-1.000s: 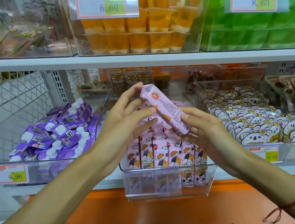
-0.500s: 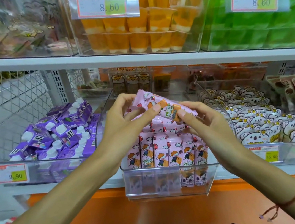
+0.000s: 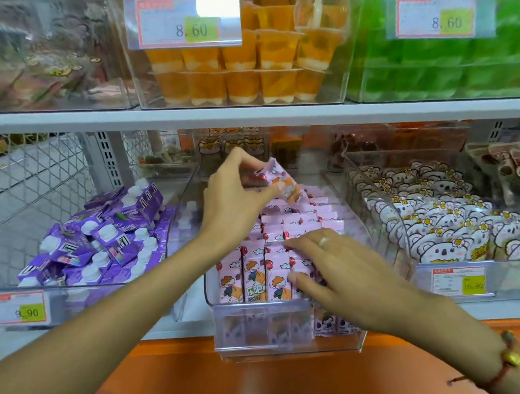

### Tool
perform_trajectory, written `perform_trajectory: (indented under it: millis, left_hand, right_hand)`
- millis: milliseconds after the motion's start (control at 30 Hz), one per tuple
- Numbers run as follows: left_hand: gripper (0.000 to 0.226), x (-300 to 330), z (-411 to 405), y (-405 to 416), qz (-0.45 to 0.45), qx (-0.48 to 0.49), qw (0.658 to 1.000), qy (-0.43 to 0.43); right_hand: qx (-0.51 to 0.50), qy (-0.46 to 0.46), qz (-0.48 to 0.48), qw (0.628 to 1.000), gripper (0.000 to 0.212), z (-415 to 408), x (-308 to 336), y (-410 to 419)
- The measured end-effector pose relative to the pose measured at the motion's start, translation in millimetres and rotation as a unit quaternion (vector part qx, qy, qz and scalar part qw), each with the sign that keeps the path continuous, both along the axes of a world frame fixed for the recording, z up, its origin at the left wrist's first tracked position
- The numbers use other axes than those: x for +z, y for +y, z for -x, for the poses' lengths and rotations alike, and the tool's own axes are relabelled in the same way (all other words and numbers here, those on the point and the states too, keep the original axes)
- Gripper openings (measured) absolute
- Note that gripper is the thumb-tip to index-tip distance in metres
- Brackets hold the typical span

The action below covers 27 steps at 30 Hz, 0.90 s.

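Note:
My left hand (image 3: 236, 199) pinches a pink snack packet (image 3: 283, 182) with a cartoon print, holding it tilted above the back rows of the clear middle bin (image 3: 287, 324). The bin is packed with several upright pink packets (image 3: 261, 272) of the same kind. My right hand (image 3: 339, 269) lies low over the front right rows, fingers spread and fairly straight, touching the packet tops, thumb against the front faces.
A clear bin of purple pouches with white caps (image 3: 100, 239) stands to the left, a bin of white koala packets (image 3: 445, 226) to the right. The upper shelf (image 3: 242, 117) carries orange jelly cups (image 3: 235, 59) and green packs (image 3: 451, 58). An orange ledge (image 3: 242, 385) runs below.
My right hand let go of the pink packet and dropped onto the front rows. My left hand carried the packet back and deeper over the bin.

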State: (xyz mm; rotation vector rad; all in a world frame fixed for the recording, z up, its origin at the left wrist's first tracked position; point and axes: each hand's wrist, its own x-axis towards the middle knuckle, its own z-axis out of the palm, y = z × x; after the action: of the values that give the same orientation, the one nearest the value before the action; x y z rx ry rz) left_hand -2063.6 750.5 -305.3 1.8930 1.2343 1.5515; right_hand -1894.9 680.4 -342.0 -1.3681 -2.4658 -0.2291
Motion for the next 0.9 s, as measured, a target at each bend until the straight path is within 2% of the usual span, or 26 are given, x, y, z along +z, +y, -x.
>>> perform_trajectory:
  millis: [100,233,433,567,733,900]
  left_hand:
    - [0.031,3.5,1.0,16.8,-0.019,-0.005,0.991,0.135]
    - [0.032,15.7,4.7,31.6,0.0,-0.01,0.966,0.257]
    - [0.028,17.0,-3.0,51.5,0.072,-0.043,0.939,0.333]
    - [0.02,-7.1,-17.5,59.6,0.077,-0.029,0.898,0.433]
    - [0.028,-4.5,-18.9,66.2,0.118,-0.066,0.865,0.483]
    - [0.027,4.0,-14.4,58.1,0.086,-0.103,0.878,0.459]
  right_hand:
    - [0.004,-0.005,0.007,1.0,0.05,-1.1,1.7,0.0]
    - [0.009,-0.007,0.02,1.0,0.05,-2.2,4.0,-0.8]
    - [0.01,-0.01,0.03,0.999,0.05,-2.4,6.3,-1.2]
    - [0.013,-0.014,0.022,1.0,0.05,-2.5,5.4,-1.8]
    - [0.011,-0.017,0.02,1.0,0.049,-2.1,4.9,-2.3]
    - [0.021,0.025,0.017,0.999,0.035,-3.0,17.1,-7.9]
